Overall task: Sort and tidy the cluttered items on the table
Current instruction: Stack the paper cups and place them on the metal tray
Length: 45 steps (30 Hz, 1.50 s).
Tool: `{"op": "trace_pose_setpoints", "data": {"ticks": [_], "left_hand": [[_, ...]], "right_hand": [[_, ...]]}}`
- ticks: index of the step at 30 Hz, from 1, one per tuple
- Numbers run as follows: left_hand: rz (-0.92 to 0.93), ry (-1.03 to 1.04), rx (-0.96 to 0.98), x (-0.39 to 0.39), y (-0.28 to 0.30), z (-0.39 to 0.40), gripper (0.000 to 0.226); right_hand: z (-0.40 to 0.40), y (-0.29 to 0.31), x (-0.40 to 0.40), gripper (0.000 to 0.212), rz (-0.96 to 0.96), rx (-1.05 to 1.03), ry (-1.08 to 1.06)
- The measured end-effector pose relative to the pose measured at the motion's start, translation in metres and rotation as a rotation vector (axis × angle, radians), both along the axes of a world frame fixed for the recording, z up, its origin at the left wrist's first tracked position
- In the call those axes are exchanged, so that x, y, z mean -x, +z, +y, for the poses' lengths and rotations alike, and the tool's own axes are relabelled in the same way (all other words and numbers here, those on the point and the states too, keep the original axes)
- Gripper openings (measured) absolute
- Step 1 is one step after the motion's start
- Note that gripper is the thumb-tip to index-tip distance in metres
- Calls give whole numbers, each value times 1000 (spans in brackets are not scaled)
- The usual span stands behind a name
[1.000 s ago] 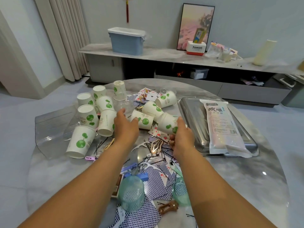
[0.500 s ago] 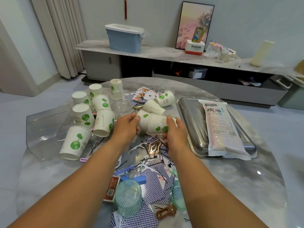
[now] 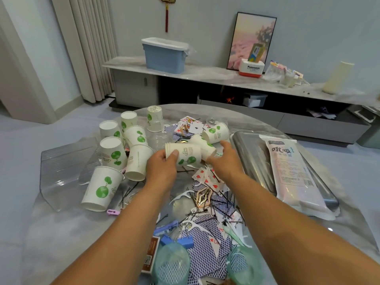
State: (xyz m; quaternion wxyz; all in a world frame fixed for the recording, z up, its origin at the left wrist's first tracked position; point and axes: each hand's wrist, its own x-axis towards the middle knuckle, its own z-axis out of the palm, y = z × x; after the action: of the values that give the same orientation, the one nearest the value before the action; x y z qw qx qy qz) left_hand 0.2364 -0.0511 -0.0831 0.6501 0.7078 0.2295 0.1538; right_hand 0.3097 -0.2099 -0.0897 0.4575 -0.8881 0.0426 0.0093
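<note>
My left hand grips a stack of white paper cups with green leaf prints, held sideways above the table. My right hand reaches past the stack with fingers extended toward another lying cup and holds nothing. A further cup lies on its side behind. Several cups stand upside down at the left. Playing cards, hairpins and floss picks are scattered in the middle of the round table.
A metal tray with a white packet lies at the right. Clear zip bags lie at the left edge. Two green plastic cups, a blue binder clip and a matchbox sit near me. A sideboard stands beyond.
The two cups have been nested into one stack, now held in my left hand alone. My right hand let go and moved forward to the right toward another cup.
</note>
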Motion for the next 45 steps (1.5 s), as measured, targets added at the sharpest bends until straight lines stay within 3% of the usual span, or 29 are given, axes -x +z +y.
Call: {"op": "trace_pose_setpoints", "data": {"ticks": [3,6,9,11,13,16,22,25,27,29,30,31,33,36,40,42,45], "left_hand": [[7,77,-8,-5,-2,4,22],[0,132,-27,-10,-1,8,21],[-35,180,0,-11,3,9,12],[-29,196,16,-13,3,9,10],[-10,192,19,-13,2,7,10],[19,156,-2,-12,1,3,20],[14,-32,-18,-8,6,-13,21],[-47,-106,116,-5,8,-15,22],[-73,-59,114,-6,4,-12,20],[-64,1,120,-8,-2,-7,18],[-52,16,131,-9,-5,-6,15],[-41,26,143,-10,-6,-5,12],[-39,46,161,-13,-7,-4,11],[-32,51,172,-16,-9,-2,16],[0,71,279,-19,-13,-2,15],[10,78,361,-18,-13,-2,13],[27,90,437,-17,-10,-1,15]], "right_hand": [[10,-12,-14,91,20,95,71],[20,-18,-23,80,-20,140,91],[16,-11,-17,71,-40,-187,64],[2,-6,-15,48,-59,-430,45],[-15,-1,-15,33,-79,-488,40],[-25,-3,-10,39,-39,-458,127],[1,0,-6,52,39,-244,327],[14,10,-6,62,45,-153,406],[20,22,-9,63,-19,-144,332],[21,27,-28,51,-197,-92,82],[19,29,-42,40,-245,11,-3],[17,29,-55,46,-237,136,-15],[13,28,-77,77,-122,310,87],[8,22,-100,87,-69,596,237],[5,9,-103,72,-206,1086,386],[5,6,-97,59,-267,1165,401],[-2,0,-97,58,-276,1189,332]]}}
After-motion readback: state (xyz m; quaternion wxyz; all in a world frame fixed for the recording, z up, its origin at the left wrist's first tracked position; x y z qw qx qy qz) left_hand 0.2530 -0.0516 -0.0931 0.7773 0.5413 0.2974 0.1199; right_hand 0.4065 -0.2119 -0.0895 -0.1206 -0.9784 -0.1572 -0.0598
